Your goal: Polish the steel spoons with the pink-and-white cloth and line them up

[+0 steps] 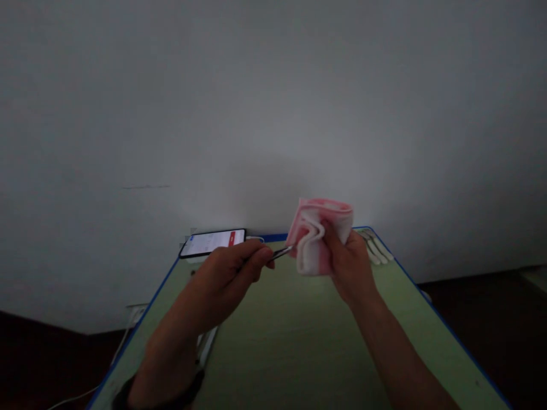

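Observation:
My left hand [233, 276] pinches a thin metal utensil [281, 253] between thumb and fingers; its kind cannot be made out. The utensil's far end meets the lower left edge of a folded pink and white cloth [314, 245], and part of it may be hidden there. My right hand [350, 259] grips the cloth from the right, thumb pressed over its front folds. Both hands are raised over the table, close together.
The pale green table [282, 341] has a blue edge and stands against a grey wall [273, 114]. A lit phone [213, 243] is propped at the back left. Several white-handled utensils [378, 250] lie back right. A white-edged object [208, 344] is partly under my left arm.

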Demonstrator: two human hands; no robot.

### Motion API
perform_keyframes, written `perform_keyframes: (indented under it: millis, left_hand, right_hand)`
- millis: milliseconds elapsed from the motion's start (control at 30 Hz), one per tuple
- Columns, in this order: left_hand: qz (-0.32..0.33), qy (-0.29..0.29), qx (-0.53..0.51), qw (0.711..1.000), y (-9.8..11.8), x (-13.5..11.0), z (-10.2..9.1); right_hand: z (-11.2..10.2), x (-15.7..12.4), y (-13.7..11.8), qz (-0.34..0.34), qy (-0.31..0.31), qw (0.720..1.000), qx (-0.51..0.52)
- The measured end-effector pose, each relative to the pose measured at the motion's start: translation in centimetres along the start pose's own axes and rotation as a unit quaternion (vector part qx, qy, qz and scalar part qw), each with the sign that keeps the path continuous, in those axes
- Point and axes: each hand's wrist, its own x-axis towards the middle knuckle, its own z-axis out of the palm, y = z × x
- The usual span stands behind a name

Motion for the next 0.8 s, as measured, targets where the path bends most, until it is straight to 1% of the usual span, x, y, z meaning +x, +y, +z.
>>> perform_keyframes:
  millis: [67,133,200,267,333,433,533,567,633,733,800]
  left_hand:
    - [0.002,0.01,0.015,1.0,0.7,0.3,0.6]
    - [0.006,0.015,0.033,0.999,1.1,0.5,1.2]
    - [0.005,0.015,0.045,0.999,1.3,0.8,1.6]
    - [0.001,0.012,0.049,0.999,1.1,0.9,1.7]
    - [-0.003,0.008,0.044,0.999,0.7,1.0,1.5]
    - [-0.004,-0.002,0.035,0.999,0.1,0.8,0.8]
    - [-0.006,-0.012,0.027,1.0,-0.5,0.4,0.0]
    - [-0.005,-0.016,0.021,1.0,-0.7,0.2,-0.2]
    - [0.001,-0.031,0.004,1.0,-1.0,-0.1,-0.6]
    - [0.009,-0.072,-0.024,0.997,-1.4,-0.5,-0.7]
    - [0.01,-0.093,-0.027,0.995,-1.7,-0.6,-0.6]
  right_hand:
    - [1.1,-0.2,0.7,0.043,0.016,0.994,0.095]
    - [1.8,-0.3,1.2,0.072,0.013,0.984,0.163]
    - [2.1,-0.3,1.4,0.091,0.001,0.977,0.195]
    - [2.0,-0.1,1.5,0.103,-0.016,0.975,0.198]
    - [1.3,0.3,1.5,0.103,-0.043,0.977,0.184]
    - [-0.6,1.0,1.4,0.074,-0.096,0.983,0.134]
    - [-2.9,1.5,0.9,0.032,-0.175,0.983,0.036]
    - [-3.4,1.6,0.7,0.018,-0.193,0.981,0.008]
    - [-4.2,1.7,0.3,-0.011,-0.2,0.979,-0.024]
    - [-4.5,1.6,-0.2,-0.055,-0.171,0.982,-0.056]
    - [-4.4,1.6,-0.4,-0.078,-0.163,0.979,-0.094]
